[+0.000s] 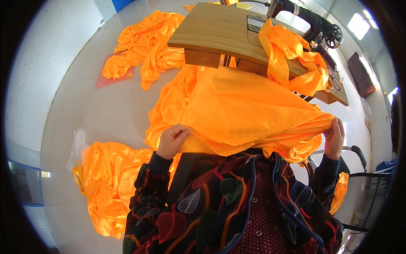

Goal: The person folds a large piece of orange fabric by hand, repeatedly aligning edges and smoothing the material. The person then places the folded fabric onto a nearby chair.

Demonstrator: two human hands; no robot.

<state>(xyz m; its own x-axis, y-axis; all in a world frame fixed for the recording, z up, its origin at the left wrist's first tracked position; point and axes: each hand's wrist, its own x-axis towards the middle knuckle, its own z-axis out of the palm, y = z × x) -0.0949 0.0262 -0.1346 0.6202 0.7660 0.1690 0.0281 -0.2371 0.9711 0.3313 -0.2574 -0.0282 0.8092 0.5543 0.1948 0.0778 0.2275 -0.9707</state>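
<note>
A broad sheet of shiny orange cloth (pixel 241 101) stretches over my lap and rises to the front of the wooden sewing table (pixel 211 27). My left hand (pixel 173 139) pinches its near edge at the left, while my right hand (pixel 334 134) grips a gathered corner at the far right, so the edge is held between them. More orange fabric (pixel 279 46) lies bunched on the table beside a black sewing machine (pixel 317 23). A pair of glasses (pixel 336 83) rests at the table's right end.
Orange fabric heaps lie on the floor behind at left (pixel 152 42) and near me at lower left (pixel 108 178), with a clear plastic bag (pixel 77 148) alongside. A chair armrest (pixel 358 154) is at my right. A white wall (pixel 40 63) runs along the left.
</note>
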